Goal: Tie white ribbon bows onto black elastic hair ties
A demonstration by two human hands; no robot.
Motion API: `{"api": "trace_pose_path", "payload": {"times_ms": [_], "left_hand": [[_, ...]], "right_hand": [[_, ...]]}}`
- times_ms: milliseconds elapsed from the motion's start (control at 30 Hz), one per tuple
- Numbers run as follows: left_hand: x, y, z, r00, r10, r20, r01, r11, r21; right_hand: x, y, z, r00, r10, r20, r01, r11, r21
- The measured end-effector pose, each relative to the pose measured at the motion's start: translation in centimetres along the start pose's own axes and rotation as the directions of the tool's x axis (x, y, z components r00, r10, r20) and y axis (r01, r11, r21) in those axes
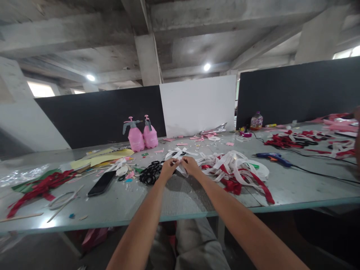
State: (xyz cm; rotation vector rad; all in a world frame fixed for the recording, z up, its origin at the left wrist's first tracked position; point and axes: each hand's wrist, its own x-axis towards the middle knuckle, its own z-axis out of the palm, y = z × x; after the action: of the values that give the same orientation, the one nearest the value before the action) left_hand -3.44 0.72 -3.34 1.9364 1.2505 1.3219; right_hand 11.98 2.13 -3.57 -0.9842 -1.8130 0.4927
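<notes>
My left hand (169, 167) and my right hand (190, 165) meet over the table, fingertips pinched close together. Between them is a white ribbon (183, 171), its tail hanging below the fingers. More white ribbon pieces (177, 153) lie just behind the hands. A pile of black hair ties (152, 172) sits left of my left hand. Right of my right hand is a heap of white and red ribbons (229, 167), with a white ribbon roll (263, 170) at its edge. Exactly how the fingers grip the ribbon is too small to make out.
A blue glue gun (274, 158) with a black cord lies to the right. Left are a black phone (101, 183), red ribbons (45, 187) and yellow sheets (102, 158). Pink spray bottles (135, 138) stand behind, before the dark partition (107, 116). Another person's arm (357, 138) shows at the right edge.
</notes>
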Motion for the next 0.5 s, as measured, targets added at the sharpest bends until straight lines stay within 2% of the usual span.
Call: {"api": "trace_pose_path", "payload": {"times_ms": [300, 500], "left_hand": [[0.19, -0.26, 0.07, 0.997, -0.077, 0.008, 0.078, 0.994, -0.082], [0.31, -0.47, 0.58, 0.990, -0.103, 0.094, 0.113, 0.988, -0.109]], "right_hand": [[-0.09, -0.08, -0.01, 0.999, -0.037, 0.014, 0.038, 0.998, -0.046], [-0.03, 0.35, 0.25, 0.996, -0.076, 0.038, 0.079, 0.994, -0.073]]}}
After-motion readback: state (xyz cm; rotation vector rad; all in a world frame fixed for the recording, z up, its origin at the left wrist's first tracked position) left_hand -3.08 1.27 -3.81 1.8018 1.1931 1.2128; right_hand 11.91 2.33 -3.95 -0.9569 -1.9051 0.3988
